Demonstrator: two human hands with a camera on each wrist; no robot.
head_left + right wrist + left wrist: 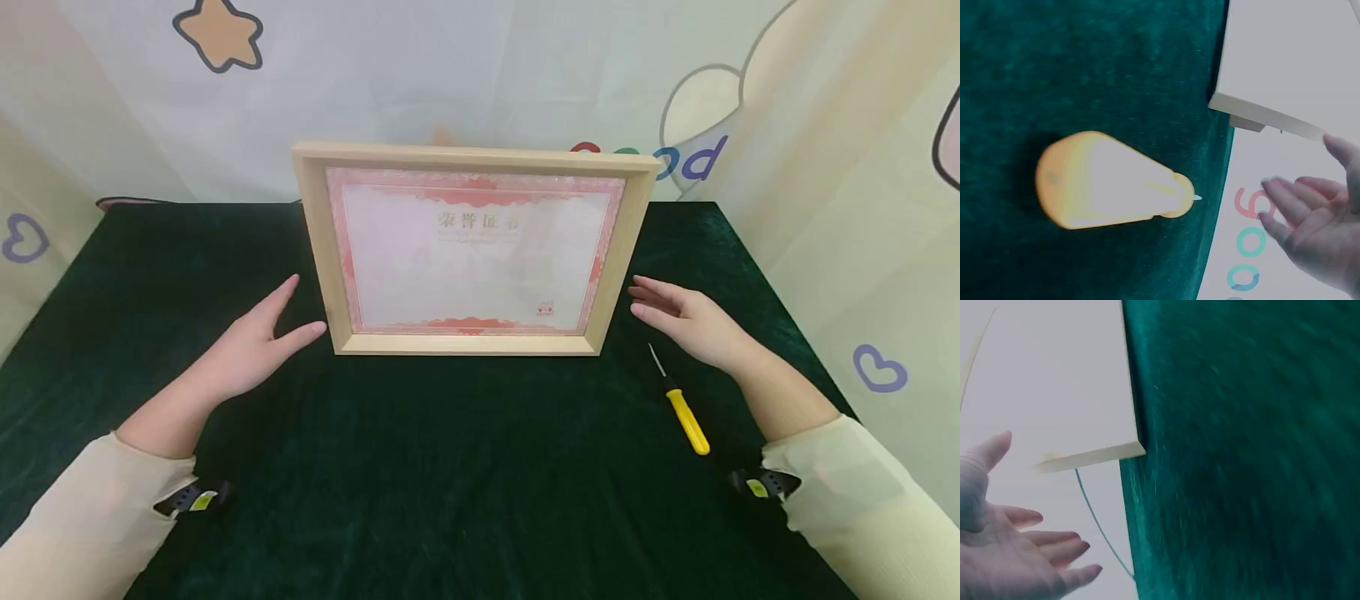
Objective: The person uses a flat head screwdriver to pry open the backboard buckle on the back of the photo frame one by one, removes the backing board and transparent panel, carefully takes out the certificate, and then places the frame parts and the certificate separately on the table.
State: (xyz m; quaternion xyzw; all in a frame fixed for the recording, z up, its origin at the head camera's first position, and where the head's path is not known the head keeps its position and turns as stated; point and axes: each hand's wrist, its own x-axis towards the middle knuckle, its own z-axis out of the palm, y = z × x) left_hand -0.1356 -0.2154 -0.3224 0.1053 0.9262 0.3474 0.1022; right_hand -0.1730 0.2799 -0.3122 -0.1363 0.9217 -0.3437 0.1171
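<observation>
Fingers of the left hand [251,350] are straight and slightly fanned, the thumb held well out from them; those of the right hand [701,325] are gently bent and a little parted, thumb apart too. The left hand is just beside the left side of a wooden picture frame [465,345] (whether its thumb touches the wood, I cannot tell), and the right hand is near the frame's right side.

The frame stands upright on a dark green velvety cloth [465,467]. It is pale, smooth wood with deep sides, and inside it sits a certificate [472,275] headed 荣誉证书 in gold (the last character is washed out by glare). The finer line under that heading is too faint to read. An ornate pink-and-red border runs round the white sheet, and a small red emblem [545,308] marks its lower right corner.

In front of the frame, to the right, lies a screwdriver [687,421] with a yellow handle and black collar, its tip pointing towards the frame. Behind the frame hangs a pale printed curtain [375,83]; its coloured lettering [1240,242] reads "good" (the head view shows it partly hidden by the frame).
</observation>
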